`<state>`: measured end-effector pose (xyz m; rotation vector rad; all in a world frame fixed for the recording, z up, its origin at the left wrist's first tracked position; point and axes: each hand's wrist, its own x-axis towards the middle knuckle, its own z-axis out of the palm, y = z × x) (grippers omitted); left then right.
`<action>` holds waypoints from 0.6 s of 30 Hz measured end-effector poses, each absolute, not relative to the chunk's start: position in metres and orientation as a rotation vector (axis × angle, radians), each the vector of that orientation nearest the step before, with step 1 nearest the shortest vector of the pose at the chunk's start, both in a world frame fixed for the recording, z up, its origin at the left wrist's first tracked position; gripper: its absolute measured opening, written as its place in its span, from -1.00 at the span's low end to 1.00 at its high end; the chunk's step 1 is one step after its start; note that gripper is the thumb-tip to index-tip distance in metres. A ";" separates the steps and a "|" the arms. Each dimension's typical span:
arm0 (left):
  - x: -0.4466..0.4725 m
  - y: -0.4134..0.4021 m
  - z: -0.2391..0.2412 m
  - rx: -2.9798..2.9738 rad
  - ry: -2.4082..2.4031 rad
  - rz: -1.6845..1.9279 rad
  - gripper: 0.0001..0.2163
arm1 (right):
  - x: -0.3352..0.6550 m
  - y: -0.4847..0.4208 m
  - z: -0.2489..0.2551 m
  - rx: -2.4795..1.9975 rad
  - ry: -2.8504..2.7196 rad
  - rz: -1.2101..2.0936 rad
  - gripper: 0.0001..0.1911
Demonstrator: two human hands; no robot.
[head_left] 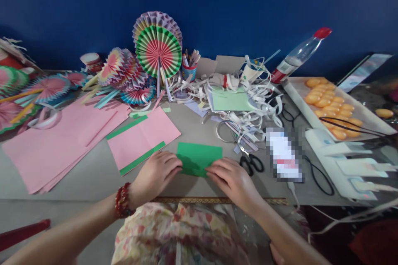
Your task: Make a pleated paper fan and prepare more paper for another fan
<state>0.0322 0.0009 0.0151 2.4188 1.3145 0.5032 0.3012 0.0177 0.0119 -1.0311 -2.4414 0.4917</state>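
A green sheet of paper (199, 158) lies near the front of the table, its long side towards me. My left hand (160, 172) has its fingers pressed together on the lower left corner of the sheet. At the lower right corner, my right hand (228, 176) grips the paper with closed fingers; both thumbs are mostly hidden. Just left of the green sheet is a pink paper (143, 136) with green strips along two edges. Black-handled scissors (251, 163) rest to the right of my right hand.
Large pink sheets (68, 140) lie at the left. Pleated paper fans (158, 49) stand at the back beside a pen cup (189, 70). White paper scraps (261, 107), a bottle (295, 60), a phone (284, 153), a power strip (329, 165) and a tray (373, 122) occupy the right.
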 end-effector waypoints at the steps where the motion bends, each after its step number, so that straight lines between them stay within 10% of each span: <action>1: 0.030 0.004 0.014 2.374 1.309 0.516 -0.78 | 0.301 0.019 0.012 -1.034 -2.435 0.505 -0.82; 18: 0.028 0.027 0.023 2.217 1.287 0.440 -0.83 | 0.294 0.027 0.011 -1.216 -2.390 0.578 -0.91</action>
